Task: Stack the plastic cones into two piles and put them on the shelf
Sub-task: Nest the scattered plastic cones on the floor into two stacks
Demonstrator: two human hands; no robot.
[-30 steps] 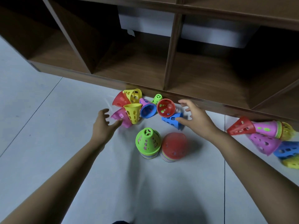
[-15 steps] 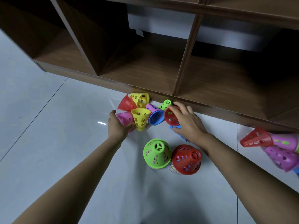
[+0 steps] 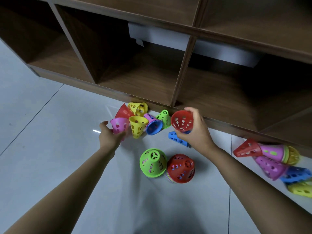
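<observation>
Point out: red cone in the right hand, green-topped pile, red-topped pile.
held red cone [image 3: 182, 122]: head view, inside wall of its open mouth.
green-topped pile [image 3: 152, 163]: head view, side wall of the top cone.
red-topped pile [image 3: 180, 168]: head view, side wall of the top cone.

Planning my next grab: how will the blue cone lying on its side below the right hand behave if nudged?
The blue cone likely rolls in an arc, being tapered and on its side. Probably light and stiff: the right hand holds a similar red cone one-handed without it deforming. The glossy floor may let it skid.
</observation>
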